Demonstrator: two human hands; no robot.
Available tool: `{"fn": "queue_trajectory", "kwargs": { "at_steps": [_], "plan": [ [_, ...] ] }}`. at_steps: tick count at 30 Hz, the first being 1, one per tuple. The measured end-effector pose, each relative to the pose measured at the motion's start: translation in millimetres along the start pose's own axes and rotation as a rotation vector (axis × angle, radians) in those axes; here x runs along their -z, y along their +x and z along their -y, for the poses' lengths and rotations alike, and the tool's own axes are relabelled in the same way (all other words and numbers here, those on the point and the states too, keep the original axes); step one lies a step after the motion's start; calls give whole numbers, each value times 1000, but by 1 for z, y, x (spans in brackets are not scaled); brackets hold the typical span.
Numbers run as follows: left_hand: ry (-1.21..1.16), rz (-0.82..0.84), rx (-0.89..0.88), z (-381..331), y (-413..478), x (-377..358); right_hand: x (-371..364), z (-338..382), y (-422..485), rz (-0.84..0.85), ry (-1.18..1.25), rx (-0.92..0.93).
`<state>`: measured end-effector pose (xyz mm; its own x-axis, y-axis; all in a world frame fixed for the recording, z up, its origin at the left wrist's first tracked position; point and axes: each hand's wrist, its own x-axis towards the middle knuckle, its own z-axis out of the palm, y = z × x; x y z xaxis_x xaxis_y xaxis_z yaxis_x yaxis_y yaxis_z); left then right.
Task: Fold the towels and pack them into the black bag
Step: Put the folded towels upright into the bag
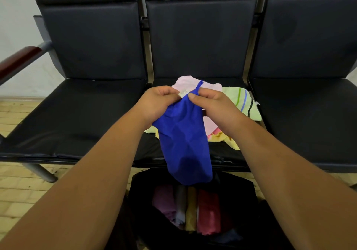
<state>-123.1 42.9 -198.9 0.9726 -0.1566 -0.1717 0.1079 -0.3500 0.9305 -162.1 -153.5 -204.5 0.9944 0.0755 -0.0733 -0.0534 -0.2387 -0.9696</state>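
Fingers of my left hand [156, 102] and right hand [209, 102] pinch the blue towel [183, 139] by its top edge, hanging above the open black bag [239, 191].

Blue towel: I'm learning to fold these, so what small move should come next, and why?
The left hand and right hand pinch the blue towel close together, so it hangs bunched, unfolded, above the black bag. Probably draw them apart along the top edge.
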Motion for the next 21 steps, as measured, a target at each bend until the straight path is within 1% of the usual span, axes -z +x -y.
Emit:
{"fn": "queue_trajectory", "kwargs": {
  "at_steps": [5, 8, 11, 14, 18, 21],
  "plan": [
    [-78, 31, -1, -1, -2, 3, -3, -2, 1, -29, -101, 11],
    [-81, 34, -26, -4, -1, 2, -3, -3, 5, -99, -123, 7],
    [48, 9, -96, -9, -3, 5, -2, -2, 9, -205, -104, -3],
    [127, 83, -143, -10, -9, 9, 2, -1, 12, -274, -62, 5],
    [222, 126, -124, -8, -12, 19, 7, 0, 12, -298, -79, 19],
    [323, 73, -95, -8, -15, 27, 9, 4, 8, -317, -119, 48]
  ]
}}
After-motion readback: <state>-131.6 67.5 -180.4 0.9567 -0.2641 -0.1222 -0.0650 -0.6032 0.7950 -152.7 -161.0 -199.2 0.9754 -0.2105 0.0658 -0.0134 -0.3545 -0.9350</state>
